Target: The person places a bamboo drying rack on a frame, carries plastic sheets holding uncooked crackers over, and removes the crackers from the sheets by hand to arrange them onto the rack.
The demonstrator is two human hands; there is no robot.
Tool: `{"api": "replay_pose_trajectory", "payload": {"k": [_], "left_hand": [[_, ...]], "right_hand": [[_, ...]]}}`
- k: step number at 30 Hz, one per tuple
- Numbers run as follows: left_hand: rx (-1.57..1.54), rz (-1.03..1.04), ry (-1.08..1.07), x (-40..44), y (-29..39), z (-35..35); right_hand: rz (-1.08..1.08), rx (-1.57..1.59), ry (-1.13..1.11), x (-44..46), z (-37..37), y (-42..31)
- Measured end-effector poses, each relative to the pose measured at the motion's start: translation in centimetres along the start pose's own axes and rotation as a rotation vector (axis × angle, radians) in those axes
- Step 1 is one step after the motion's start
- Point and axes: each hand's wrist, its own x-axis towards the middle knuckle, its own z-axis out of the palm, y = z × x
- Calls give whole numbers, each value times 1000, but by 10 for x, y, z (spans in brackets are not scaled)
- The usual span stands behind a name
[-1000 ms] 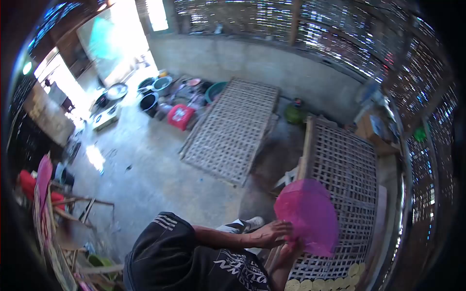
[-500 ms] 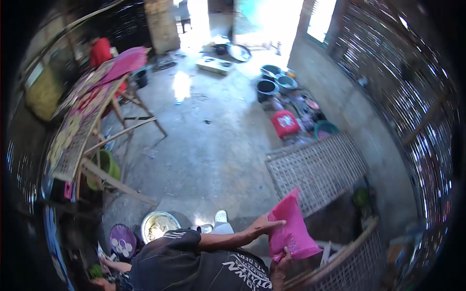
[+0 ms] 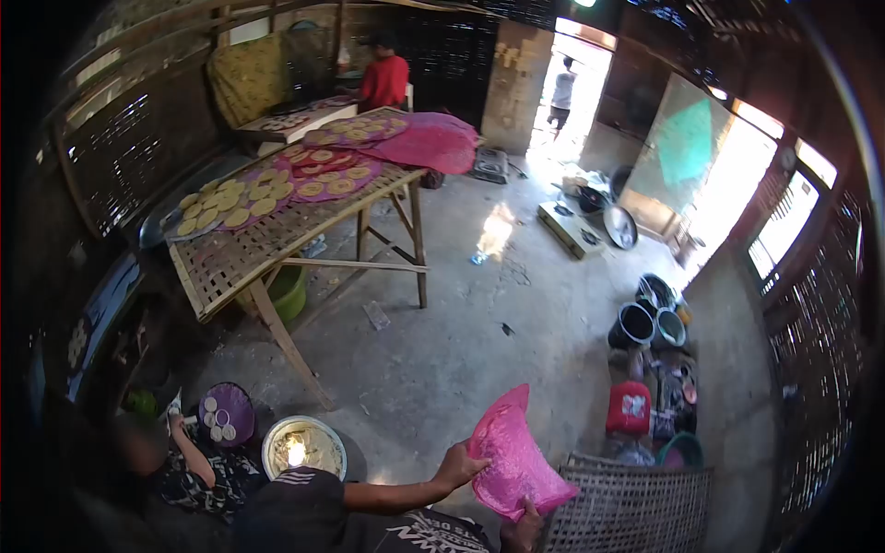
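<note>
My left hand (image 3: 460, 467) grips the left edge of a pink plastic sheet (image 3: 518, 456), its thumb on top. Lower down, my right hand (image 3: 525, 527) pinches the sheet's bottom edge near its right corner. The sheet is held up off the floor, wrinkled and bulging, with a pointed top corner. I cannot tell whether it is a single sheet or a bag. Left of my arm, a round metal basin (image 3: 339, 446) with pale contents stands on the floor.
A slatted bamboo table (image 3: 221, 267) bears pink sheets with many pale round discs (image 3: 237, 217). Beside me on the left, another person's arm (image 3: 192, 453) is near a purple tray (image 3: 241, 405). A person in red (image 3: 383, 81) is behind the table. Buckets (image 3: 632, 324) and a woven bamboo panel (image 3: 636, 507) lie right.
My view has swung left and up, bringing the bamboo table and its discs fully into sight. Both hands still hold the pink sheet, which now looks more curved and tilted.
</note>
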Motion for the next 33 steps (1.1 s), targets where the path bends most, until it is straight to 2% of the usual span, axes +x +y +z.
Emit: {"api": "replay_pose_trajectory", "payload": {"k": [3, 4, 7, 9, 11, 12, 15, 19, 21, 22, 23, 25, 27, 29, 33], "left_hand": [[-61, -63, 94, 21, -10, -16], [-177, -273, 7, 26, -10, -23], [-251, -467, -35, 52, -5, -44], [-344, -501, -22, 75, -24, -50], [-504, -505, -3, 98, -37, -57], [-428, -519, 3, 111, -37, -60], [-284, -384, 110, 147, -23, -72], [-365, -66, 305, 190, -9, -122], [-291, 6, 442, 194, 43, -170], [-205, 15, 499, 194, 66, -197], [-117, 23, 552, 192, 87, -225], [125, 119, 708, 187, 126, -282], [324, 176, 826, 186, 148, -348], [526, 124, 975, 189, 162, -425], [827, -95, 1299, 183, 126, -614]], "right_hand": [[-54, -103, -150, 52, 23, -8], [-60, -113, -146, 71, 36, -12], [-61, -142, -174, 120, 98, -28], [-45, -169, -256, 178, 116, -36], [-79, -208, -243, 221, 155, -49], [-90, -228, -242, 238, 184, -55], [-120, -267, -378, 265, 293, -86], [-139, -302, -611, 339, 440, -103], [-231, -209, -840, 323, 535, -111], [-334, -209, -822, 306, 582, -113], [-346, -221, -945, 327, 620, -119], [-284, -56, -1045, 281, 692, -123], [-282, 19, -1141, 301, 751, -120], [-306, 58, -1228, 366, 800, -104], [-491, -184, -946, 407, 852, -16]]}}
